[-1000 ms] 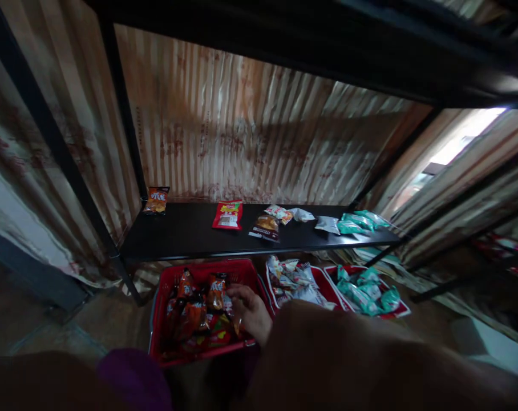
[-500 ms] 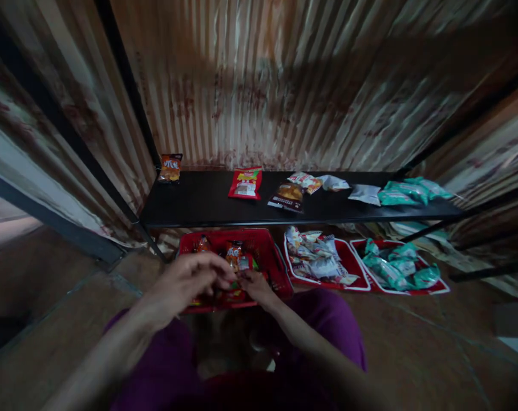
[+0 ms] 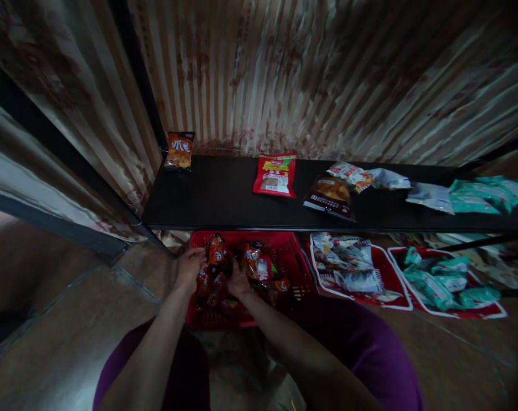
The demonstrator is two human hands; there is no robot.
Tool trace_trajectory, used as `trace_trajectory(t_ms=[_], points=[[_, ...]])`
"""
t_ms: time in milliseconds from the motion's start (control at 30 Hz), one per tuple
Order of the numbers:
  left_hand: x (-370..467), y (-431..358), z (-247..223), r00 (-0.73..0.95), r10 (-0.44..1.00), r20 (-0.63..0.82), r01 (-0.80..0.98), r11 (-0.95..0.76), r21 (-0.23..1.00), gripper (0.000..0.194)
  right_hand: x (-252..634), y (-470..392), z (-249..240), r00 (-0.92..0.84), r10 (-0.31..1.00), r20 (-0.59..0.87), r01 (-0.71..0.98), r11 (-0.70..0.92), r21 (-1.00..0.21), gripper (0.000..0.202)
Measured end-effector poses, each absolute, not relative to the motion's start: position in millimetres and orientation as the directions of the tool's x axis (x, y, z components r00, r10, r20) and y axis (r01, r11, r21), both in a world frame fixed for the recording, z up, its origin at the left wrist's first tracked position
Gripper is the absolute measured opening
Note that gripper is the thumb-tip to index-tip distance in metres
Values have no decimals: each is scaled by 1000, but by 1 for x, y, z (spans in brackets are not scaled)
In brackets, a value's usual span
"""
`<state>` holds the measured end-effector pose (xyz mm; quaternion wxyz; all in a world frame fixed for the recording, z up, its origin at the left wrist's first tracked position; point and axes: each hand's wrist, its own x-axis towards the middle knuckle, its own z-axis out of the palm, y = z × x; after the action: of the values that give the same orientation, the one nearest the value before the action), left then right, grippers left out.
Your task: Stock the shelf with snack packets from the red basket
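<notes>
Both my hands are inside the nearest red basket [image 3: 280, 242], under the black shelf's front edge. My left hand [image 3: 191, 268] is at the basket's left side, its fingers touching orange snack bags [image 3: 217, 254]. My right hand [image 3: 238, 281] reaches in near the middle, against the other side of the same bags; its fingertips are partly hidden among them. Another orange bag [image 3: 252, 258] lies just right of my right hand. Whether either hand grips a bag is unclear in the dim light.
On the black shelf [image 3: 216, 197] are an orange bag [image 3: 180, 151], a red bag [image 3: 276, 174], a brown bag [image 3: 331, 195] and, further right, white and green bags. Two red baskets to the right hold white bags [image 3: 348, 262] and green bags [image 3: 438, 282].
The view has moved closer and turned left. My left hand has gone from above the basket to its left side, and the hands are now on either side of the orange bags.
</notes>
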<state>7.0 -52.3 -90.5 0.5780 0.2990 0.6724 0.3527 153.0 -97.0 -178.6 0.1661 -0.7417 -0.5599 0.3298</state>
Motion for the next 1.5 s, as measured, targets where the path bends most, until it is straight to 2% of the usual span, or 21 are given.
trace_trajectory(t_ms=[100, 267, 333, 400, 500, 567, 667, 733, 800, 867, 933, 1033, 1167, 1267, 1367, 1500], points=[[1, -50, -102, -96, 850, -517, 147, 526, 838, 18, 147, -84, -186, 171, 910, -379, 723, -377, -578, 50], [2, -56, -110, 133, 889, -438, 389, 360, 848, 16, 167, -84, -182, 116, 898, -425, 721, -370, -585, 39], [7, -61, -110, 222, 873, -434, 437, 309, 845, 29, 178, -86, -169, 67, 904, -421, 711, -340, -616, 32], [14, -68, -107, 322, 847, -422, 508, 222, 832, 54, 190, -87, -149, 20, 921, -390, 697, -293, -655, 26], [30, -81, -100, 442, 803, -400, 613, 54, 788, 90, 204, -87, -112, -78, 973, -219, 650, -117, -751, 26], [44, -92, -96, 433, 832, -347, 619, 5, 786, 98, 211, -89, -91, -79, 985, -154, 629, -70, -774, 27], [61, -105, -93, 332, 918, -216, 567, -12, 824, 89, 215, -94, -75, -56, 989, -133, 588, -76, -806, 30], [66, -109, -95, 240, 950, -200, 519, 48, 853, 85, 217, -99, -74, -83, 988, -128, 537, -64, -841, 42], [66, -109, -97, 165, 947, -276, 397, 193, 897, 80, 221, -102, -76, -161, 980, -119, 471, -29, -882, 55], [63, -107, -98, 161, 901, -402, 186, 373, 909, 71, 228, -104, -80, -200, 972, -124, 396, -35, -918, 59], [59, -105, -98, 205, 832, -515, -16, 529, 848, 62, 238, -104, -84, -152, 975, -160, 354, -97, -930, 56], [58, -102, -97, 246, 750, -614, -197, 659, 726, 55, 253, -104, -90, -71, 954, -291, 317, -256, -913, 50], [65, -100, -92, 298, 709, -639, -276, 705, 653, 46, 256, -111, -96, -222, 831, -511, 30, -518, -855, 46], [70, -97, -90, 341, 706, -621, -302, 708, 638, 41, 250, -117, -97, -307, 753, -582, -129, -638, -759, 50], [70, -92, -89, 375, 735, -566, -363, 678, 640, 39, 246, -118, -95, -290, 746, -600, -136, -652, -746, 57], [68, -84, -86, 346, 786, -512, -415, 618, 667, 40, 245, -113, -92, -241, 793, -559, -85, -591, -802, 60]])
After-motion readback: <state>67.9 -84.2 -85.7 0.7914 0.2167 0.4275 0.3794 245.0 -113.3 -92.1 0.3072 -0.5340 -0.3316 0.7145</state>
